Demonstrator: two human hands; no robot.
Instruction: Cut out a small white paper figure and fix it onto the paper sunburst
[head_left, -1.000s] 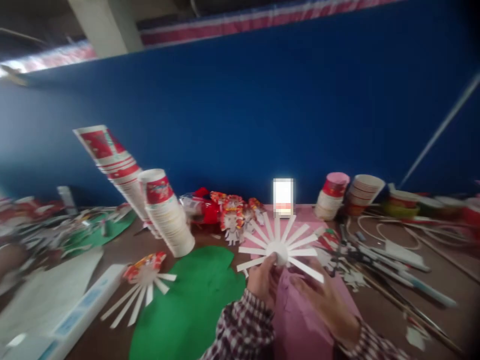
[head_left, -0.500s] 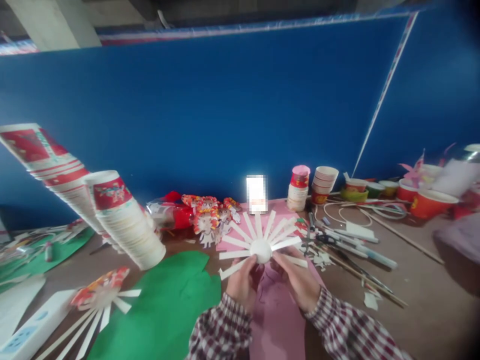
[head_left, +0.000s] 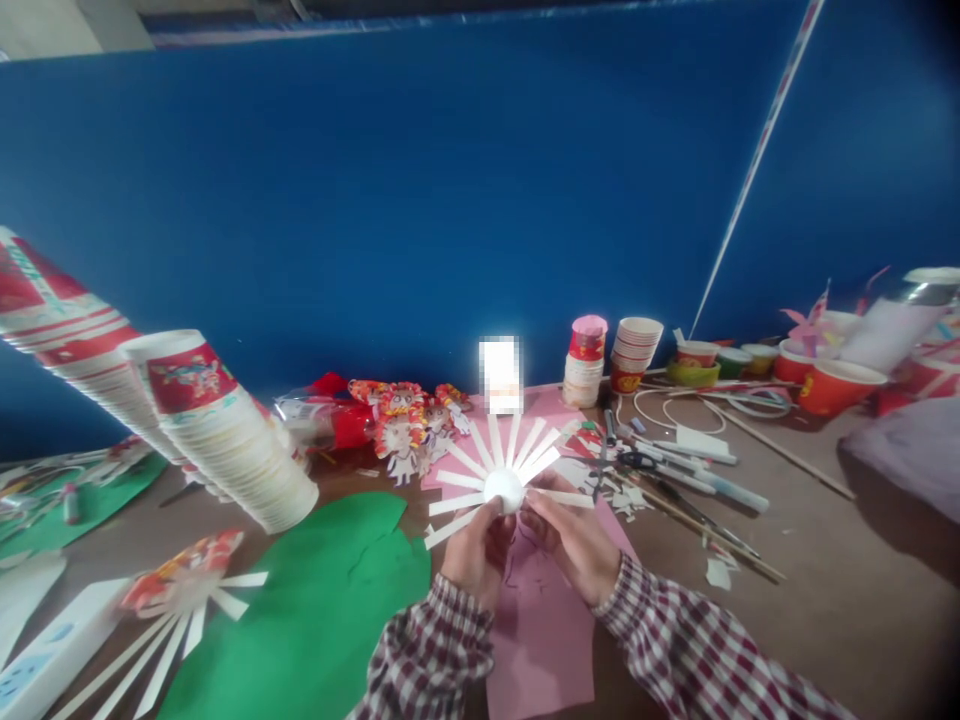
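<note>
Paper piece with round white centre and long strips spreading like rays [head_left: 504, 490] is held above the pink sheet [head_left: 540, 650], in front of the person; the left hand [head_left: 474, 555] is closed on it, thumb at the lower edge of the centre, probably because this place leaves most strips free; the right hand [head_left: 576, 540] is half curled just beside the centre, under one strip, maybe for steadying it, but I cannot tell how firmly its fingers close, since the paper hides them partly; to the left lies the green sheet [head_left: 322, 590], and by its edge another strip-cut piece [head_left: 184, 580] with red and orange part; behind stand leaning tall cup stacks [head_left: 225, 430], nested perhaps to save room; paper figures [head_left: 401, 440] lie together farther back; pens [head_left: 720, 487] lie on the right of the table [head_left: 810, 580], apparently within reach.
</note>
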